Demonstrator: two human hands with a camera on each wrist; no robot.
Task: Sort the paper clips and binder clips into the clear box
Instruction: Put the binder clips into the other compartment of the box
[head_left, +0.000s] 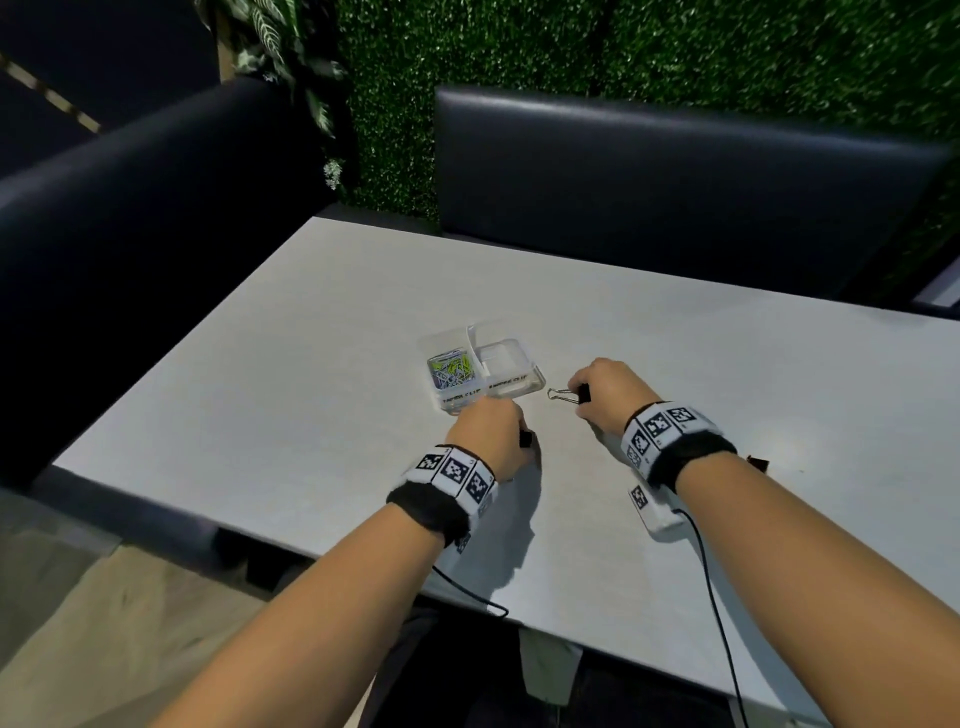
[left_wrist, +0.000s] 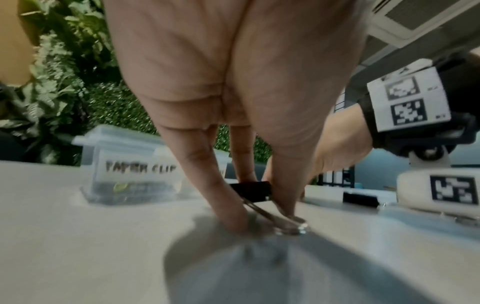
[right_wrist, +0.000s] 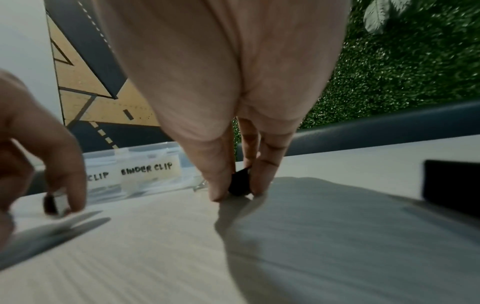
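A clear two-compartment box (head_left: 511, 387) stands mid-table. Coloured paper clips (head_left: 451, 370) fill its left part, labelled PAPER CLIP (left_wrist: 137, 167). The right part, labelled BINDER CLIP (right_wrist: 146, 169), looks empty. My left hand (head_left: 519, 441) is just in front of the box and pinches a black binder clip (left_wrist: 250, 190), whose wire handles (left_wrist: 281, 223) touch the table. My right hand (head_left: 579, 397), right of the box, pinches another black binder clip (right_wrist: 240, 185) on the tabletop, its wire handles (head_left: 558, 395) pointing at the box.
One more black binder clip (head_left: 758, 462) lies on the white table (head_left: 311, 338) beside my right wrist; it shows large in the right wrist view (right_wrist: 451, 185). Dark padded seats (head_left: 675, 192) stand behind and left of the table, with a green hedge wall beyond.
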